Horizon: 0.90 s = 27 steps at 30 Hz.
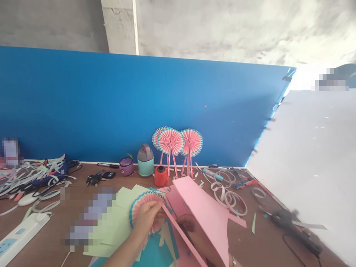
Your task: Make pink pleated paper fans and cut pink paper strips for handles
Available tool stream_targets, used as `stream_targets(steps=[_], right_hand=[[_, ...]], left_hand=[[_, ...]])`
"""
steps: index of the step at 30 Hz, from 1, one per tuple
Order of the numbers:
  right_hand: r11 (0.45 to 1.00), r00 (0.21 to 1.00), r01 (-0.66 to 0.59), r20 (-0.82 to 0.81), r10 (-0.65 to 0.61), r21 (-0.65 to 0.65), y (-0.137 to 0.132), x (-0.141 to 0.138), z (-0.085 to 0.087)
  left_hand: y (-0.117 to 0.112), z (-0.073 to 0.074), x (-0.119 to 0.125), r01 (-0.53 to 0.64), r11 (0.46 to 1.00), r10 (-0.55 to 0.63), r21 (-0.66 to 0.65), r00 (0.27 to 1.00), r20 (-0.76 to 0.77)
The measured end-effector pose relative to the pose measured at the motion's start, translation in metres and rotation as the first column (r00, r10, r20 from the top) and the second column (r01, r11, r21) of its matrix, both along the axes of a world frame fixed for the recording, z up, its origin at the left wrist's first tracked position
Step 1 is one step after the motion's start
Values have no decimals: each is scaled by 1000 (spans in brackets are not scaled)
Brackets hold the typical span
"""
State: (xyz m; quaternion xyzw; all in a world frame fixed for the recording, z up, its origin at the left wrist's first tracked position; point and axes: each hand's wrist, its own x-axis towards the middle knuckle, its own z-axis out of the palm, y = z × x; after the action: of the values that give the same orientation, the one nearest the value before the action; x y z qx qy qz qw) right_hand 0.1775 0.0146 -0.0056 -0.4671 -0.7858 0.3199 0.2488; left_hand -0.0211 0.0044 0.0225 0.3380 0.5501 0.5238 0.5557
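Observation:
My left hand (147, 217) is closed, pinching the upper end of a narrow pink paper strip (183, 235) that slants toward me. Under that hand lies a round pleated paper rosette (136, 202), pink inside with a blue rim. My right hand (191, 230) is curled beneath a raised pink paper sheet (207, 211), which covers part of it and the wrist. Whatever it grips is too dark and hidden to name. Green sheets (108, 237), a blue sheet (155, 254) and more pink paper lie below the hands.
Pleated paper fans (171, 141) on pink sticks lean against the blue partition (111, 104). Before them stand a teal container (145, 167), a red pot (160, 177) and a purple pot (126, 167). Paper coils (228, 198) and a glue gun (294, 230) lie right; a power strip (23, 237) left.

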Motion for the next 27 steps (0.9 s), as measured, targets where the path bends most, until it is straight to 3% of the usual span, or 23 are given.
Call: stream_targets(steps=[3,6,9,13,19,21,24,27], right_hand=[[994,997,50,-46,-55,-97,5,-5,-1],[973,979,174,-80,-188,-148,9,-5,3],[963,961,269,62,-268,-2,10,-2,8],[953,907,267,297,-299,142,11,3,9],[926,894,195,329,-303,324,11,5,7],[941,899,231,317,-303,245,12,5,8],[955,910,297,294,-291,26,17,7,5],[952,935,299,220,-279,-64,22,10,-2]], left_hand=[[1,1,-4,-92,994,91,53,996,15],[1,3,-8,-167,981,165,96,986,31],[1,3,-8,-169,981,166,98,985,43],[1,1,-5,-160,984,154,74,985,74],[0,-1,-3,-168,984,158,64,978,134],[0,-1,-3,-150,986,140,66,981,137],[0,-1,0,-111,992,102,57,985,139],[-2,1,3,-86,996,80,38,986,145]])
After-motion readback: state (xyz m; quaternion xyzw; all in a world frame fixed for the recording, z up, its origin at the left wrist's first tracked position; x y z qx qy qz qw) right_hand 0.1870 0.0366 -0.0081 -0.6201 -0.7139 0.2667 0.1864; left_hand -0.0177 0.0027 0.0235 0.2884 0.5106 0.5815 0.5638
